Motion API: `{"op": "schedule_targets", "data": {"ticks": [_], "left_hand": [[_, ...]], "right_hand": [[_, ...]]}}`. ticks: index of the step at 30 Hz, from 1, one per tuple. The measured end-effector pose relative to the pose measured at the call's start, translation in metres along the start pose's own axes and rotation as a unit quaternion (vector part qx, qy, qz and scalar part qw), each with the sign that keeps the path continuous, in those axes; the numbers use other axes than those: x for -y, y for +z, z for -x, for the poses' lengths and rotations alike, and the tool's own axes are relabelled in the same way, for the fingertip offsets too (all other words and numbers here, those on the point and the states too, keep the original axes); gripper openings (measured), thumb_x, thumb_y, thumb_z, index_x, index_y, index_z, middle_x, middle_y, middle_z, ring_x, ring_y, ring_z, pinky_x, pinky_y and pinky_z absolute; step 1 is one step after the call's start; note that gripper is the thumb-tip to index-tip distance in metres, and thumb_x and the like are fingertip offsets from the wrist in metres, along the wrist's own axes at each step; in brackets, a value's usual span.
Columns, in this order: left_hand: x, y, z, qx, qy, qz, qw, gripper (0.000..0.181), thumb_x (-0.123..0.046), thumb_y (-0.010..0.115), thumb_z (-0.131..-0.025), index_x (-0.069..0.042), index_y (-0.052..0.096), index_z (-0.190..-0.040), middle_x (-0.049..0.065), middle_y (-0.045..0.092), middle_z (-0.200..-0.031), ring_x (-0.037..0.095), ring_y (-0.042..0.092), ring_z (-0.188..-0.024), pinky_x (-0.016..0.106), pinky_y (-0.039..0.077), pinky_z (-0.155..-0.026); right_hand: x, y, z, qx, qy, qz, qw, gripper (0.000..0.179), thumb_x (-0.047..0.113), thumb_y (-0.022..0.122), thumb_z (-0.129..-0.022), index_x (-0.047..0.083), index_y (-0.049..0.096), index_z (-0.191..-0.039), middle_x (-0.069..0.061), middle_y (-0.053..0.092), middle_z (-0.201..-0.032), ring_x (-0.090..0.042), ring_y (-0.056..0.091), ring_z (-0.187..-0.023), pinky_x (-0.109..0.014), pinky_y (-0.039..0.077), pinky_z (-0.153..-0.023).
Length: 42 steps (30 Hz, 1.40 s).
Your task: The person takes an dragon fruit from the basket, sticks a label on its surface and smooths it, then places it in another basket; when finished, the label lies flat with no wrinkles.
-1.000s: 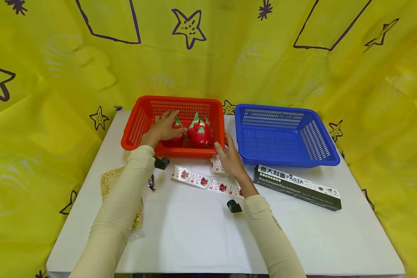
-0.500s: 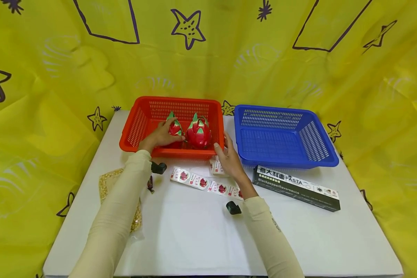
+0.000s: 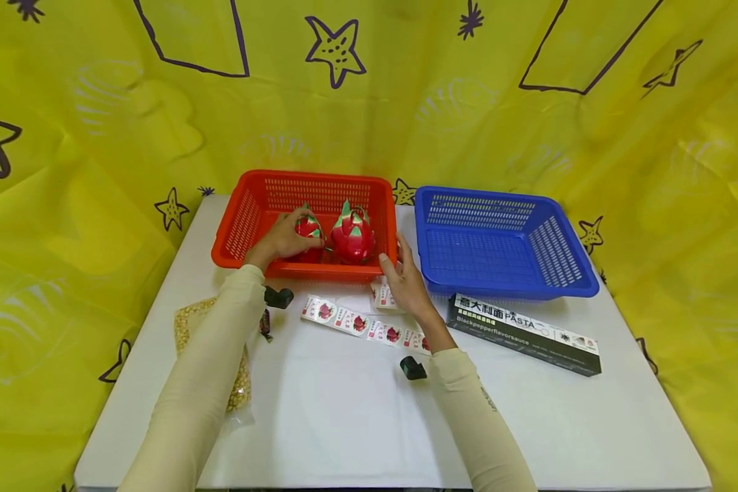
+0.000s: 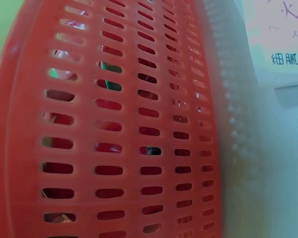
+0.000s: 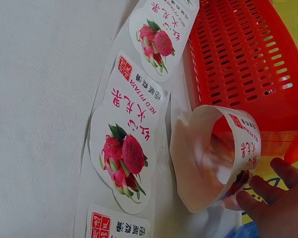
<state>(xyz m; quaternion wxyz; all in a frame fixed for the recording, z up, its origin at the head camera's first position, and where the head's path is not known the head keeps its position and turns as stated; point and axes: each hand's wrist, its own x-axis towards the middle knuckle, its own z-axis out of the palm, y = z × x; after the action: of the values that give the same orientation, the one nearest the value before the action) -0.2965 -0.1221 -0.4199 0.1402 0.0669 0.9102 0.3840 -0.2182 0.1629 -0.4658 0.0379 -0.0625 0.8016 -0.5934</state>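
In the head view, my left hand (image 3: pixel 283 239) reaches into the red basket (image 3: pixel 320 268) and grips the left dragon fruit (image 3: pixel 308 227), thumb on its right side. A larger dragon fruit (image 3: pixel 353 240) stands beside it, green tips up. My right hand (image 3: pixel 411 285) holds the basket's front right corner between thumb and fingers. The left wrist view is filled by the basket's slotted wall (image 4: pixel 131 112), with bits of red and green showing through and the left hand hidden. In the right wrist view, right-hand fingers (image 5: pixel 268 191) are near a curled roll of stickers (image 5: pixel 201 163).
A dragon-fruit sticker strip (image 3: pixel 353 322) lies in front of the basket. To the right are a blue basket (image 3: pixel 510 285) and a black pasta box (image 3: pixel 529 342). A bag of yellow kernels (image 3: pixel 241 386) and a small dark wrapped item (image 3: pixel 266 326) lie left.
My left hand has come down from above the left dragon fruit and closed its fingers round it, and the fruit sits slightly lower. My right hand has stayed at the basket corner.
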Motion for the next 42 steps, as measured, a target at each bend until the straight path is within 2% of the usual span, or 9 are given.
{"op": "schedule_targets", "data": {"ticks": [6,15,20,26,30,34,39,42], "left_hand": [[-0.001,-0.001,0.001,-0.024,0.006,0.021,0.9995,0.069,-0.035,0.077,-0.097,-0.016,0.043,-0.153,0.031,0.027,-0.16,0.048,0.054,-0.126,0.059,0.047,-0.112],[-0.022,-0.012,0.015,-0.048,0.017,0.072,0.9961,0.07,-0.033,0.079,-0.096,-0.018,0.043,-0.154,0.026,0.03,-0.158,0.048,0.049,-0.137,0.06,0.047,-0.114],[-0.034,-0.017,0.025,-0.054,0.027,0.082,0.9948,0.068,-0.037,0.08,-0.095,-0.022,0.045,-0.151,0.022,0.03,-0.159,0.046,0.047,-0.137,0.063,0.047,-0.112],[-0.044,-0.023,0.041,-0.056,0.041,0.083,0.9941,0.07,-0.039,0.08,-0.094,-0.027,0.044,-0.154,0.018,0.028,-0.162,0.043,0.051,-0.131,0.058,0.056,-0.103],[-0.047,-0.023,0.055,-0.061,0.05,0.099,0.992,0.071,-0.038,0.081,-0.094,-0.03,0.044,-0.154,0.017,0.028,-0.162,0.041,0.056,-0.125,0.051,0.063,-0.092],[-0.051,-0.021,0.072,-0.07,0.071,0.11,0.9889,0.07,-0.036,0.082,-0.093,-0.031,0.046,-0.153,0.015,0.029,-0.161,0.039,0.06,-0.118,0.045,0.065,-0.082],[-0.053,-0.016,0.098,-0.063,0.096,0.118,0.9864,0.073,-0.034,0.083,-0.092,-0.029,0.045,-0.154,0.015,0.029,-0.161,0.038,0.055,-0.126,0.051,0.063,-0.091],[-0.051,-0.007,0.115,-0.053,0.101,0.118,0.9864,0.074,-0.034,0.083,-0.092,-0.029,0.045,-0.155,0.015,0.03,-0.16,0.039,0.053,-0.129,0.054,0.061,-0.095]], "right_hand": [[0.002,0.001,0.003,-0.008,-0.002,0.023,0.9997,0.074,0.04,0.048,-0.113,0.023,0.008,-0.172,-0.018,0.03,-0.171,-0.042,0.042,-0.152,-0.058,0.041,-0.119],[0.003,0.001,0.004,-0.005,-0.004,0.024,0.9997,0.074,0.042,0.048,-0.113,0.023,0.008,-0.172,-0.019,0.031,-0.171,-0.043,0.043,-0.151,-0.058,0.041,-0.119],[0.004,0.001,0.004,-0.003,0.006,0.02,0.9998,0.073,0.04,0.047,-0.113,0.023,0.007,-0.172,-0.019,0.029,-0.172,-0.043,0.04,-0.153,-0.058,0.04,-0.12],[0.028,-0.002,0.01,0.012,0.025,0.014,0.9995,0.073,0.031,0.047,-0.114,0.015,0.004,-0.172,-0.025,0.026,-0.171,-0.046,0.034,-0.155,-0.06,0.037,-0.121],[0.045,-0.003,0.02,0.02,0.025,0.02,0.9993,0.072,0.027,0.046,-0.114,0.01,0.005,-0.171,-0.028,0.027,-0.17,-0.047,0.035,-0.154,-0.06,0.038,-0.121],[0.05,-0.005,0.02,0.018,0.02,0.021,0.9994,0.072,0.026,0.046,-0.114,0.008,0.006,-0.171,-0.027,0.026,-0.171,-0.048,0.035,-0.154,-0.06,0.036,-0.122],[0.049,-0.006,0.014,0.021,0.024,0.009,0.9994,0.073,0.027,0.047,-0.114,0.012,0.005,-0.171,-0.024,0.025,-0.172,-0.045,0.033,-0.156,-0.058,0.035,-0.123],[0.03,-0.003,0.005,0.02,0.022,0.0,0.9996,0.073,0.03,0.047,-0.114,0.018,0.004,-0.172,-0.02,0.023,-0.173,-0.044,0.032,-0.157,-0.058,0.035,-0.123]]}}
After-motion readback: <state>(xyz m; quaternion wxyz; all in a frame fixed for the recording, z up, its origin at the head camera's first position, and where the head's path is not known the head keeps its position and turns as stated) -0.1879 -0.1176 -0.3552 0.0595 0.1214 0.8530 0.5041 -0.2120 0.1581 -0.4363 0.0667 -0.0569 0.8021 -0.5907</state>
